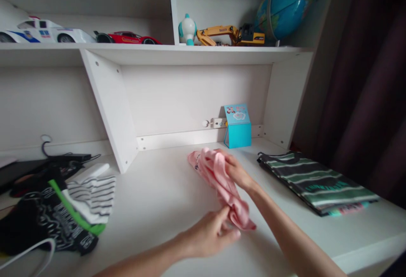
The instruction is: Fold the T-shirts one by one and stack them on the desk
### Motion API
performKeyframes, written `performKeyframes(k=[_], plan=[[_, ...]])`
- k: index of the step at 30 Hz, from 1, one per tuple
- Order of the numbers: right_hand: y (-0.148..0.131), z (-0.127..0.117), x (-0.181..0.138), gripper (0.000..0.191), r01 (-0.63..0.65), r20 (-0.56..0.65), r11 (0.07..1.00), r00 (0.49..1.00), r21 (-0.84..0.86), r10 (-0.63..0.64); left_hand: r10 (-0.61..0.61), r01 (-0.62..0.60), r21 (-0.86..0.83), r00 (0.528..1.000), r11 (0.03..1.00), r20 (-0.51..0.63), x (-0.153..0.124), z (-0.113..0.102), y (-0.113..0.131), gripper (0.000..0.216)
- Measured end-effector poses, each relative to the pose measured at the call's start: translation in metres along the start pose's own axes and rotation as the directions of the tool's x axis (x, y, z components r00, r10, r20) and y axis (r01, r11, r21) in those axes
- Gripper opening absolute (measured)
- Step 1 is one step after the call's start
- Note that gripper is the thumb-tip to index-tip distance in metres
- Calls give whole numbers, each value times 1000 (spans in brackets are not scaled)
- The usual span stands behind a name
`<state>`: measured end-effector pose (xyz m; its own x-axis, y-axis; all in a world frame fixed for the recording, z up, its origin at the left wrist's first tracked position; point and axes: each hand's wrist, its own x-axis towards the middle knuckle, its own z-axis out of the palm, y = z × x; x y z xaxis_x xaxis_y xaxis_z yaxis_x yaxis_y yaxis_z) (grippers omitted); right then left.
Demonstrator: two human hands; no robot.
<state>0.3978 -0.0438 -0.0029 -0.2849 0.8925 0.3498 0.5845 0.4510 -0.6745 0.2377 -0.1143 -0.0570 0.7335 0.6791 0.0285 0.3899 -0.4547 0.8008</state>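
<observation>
A crumpled pink garment (211,169) with dark lettering at its far end stretches across the middle of the white desk (158,209). My left hand (212,232) is closed on its near end, thumb and fingers round the bunched fabric. Farther off, my right hand (236,171) grips the upper part from the right side, some of its fingers hidden by the folds. To the right of both hands lies a folded striped shirt (311,177) in green, black and white, on top of a multicoloured cloth (350,209).
At left lie a heap of black clothing (47,218), a striped white cloth (95,196) and hangers (50,243). A blue desk calendar (239,135) stands near a wall socket (218,122). The shelf above holds toy cars (128,37), a toy excavator (233,34) and a globe (287,8).
</observation>
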Motion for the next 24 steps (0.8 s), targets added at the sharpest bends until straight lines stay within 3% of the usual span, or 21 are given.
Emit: performKeyframes(k=[1,2,3,4,5,7,8,10,12,13,15,17,21,24], plan=[[-15,8,-1,34,125,171,985,975,118,-144,26,-31,57,997,998,73,-8,1,10,54],[-26,15,-2,39,212,328,944,899,253,-290,43,-61,129,989,990,142,-17,-2,20,60],[-32,21,-3,44,257,431,900,809,351,-399,51,-94,191,974,977,220,-25,-7,31,56],[-32,26,-3,44,277,478,879,755,387,-448,55,-132,227,947,965,317,-32,-15,41,48],[-26,29,-2,41,284,477,891,765,353,-433,57,-169,244,911,955,407,-38,-25,51,40],[-2,29,0,34,250,347,958,894,138,-283,76,-218,244,873,945,482,-43,-51,65,33],[13,28,1,33,215,279,976,935,39,-217,90,-220,260,897,940,432,-42,-66,68,31],[42,26,1,34,168,233,984,961,-67,-148,82,-157,377,975,913,205,-35,-94,59,30],[59,28,-5,36,154,243,977,963,-144,-116,-33,30,560,999,828,-5,-23,-116,36,31],[62,31,-9,38,153,246,972,963,-179,-106,-153,152,640,987,753,-54,-18,-123,20,31],[59,41,-16,48,154,234,957,968,-247,-95,-408,349,730,907,588,-105,-9,-129,-12,36],[48,53,-19,53,168,234,938,967,-303,-97,-489,414,740,862,530,-132,-4,-125,-39,48],[31,71,-8,33,142,245,907,968,-396,-44,-420,441,647,885,622,-200,1,-111,-75,79],[37,73,12,21,29,198,898,978,-440,65,-237,336,618,941,711,-239,8,-112,-93,62]])
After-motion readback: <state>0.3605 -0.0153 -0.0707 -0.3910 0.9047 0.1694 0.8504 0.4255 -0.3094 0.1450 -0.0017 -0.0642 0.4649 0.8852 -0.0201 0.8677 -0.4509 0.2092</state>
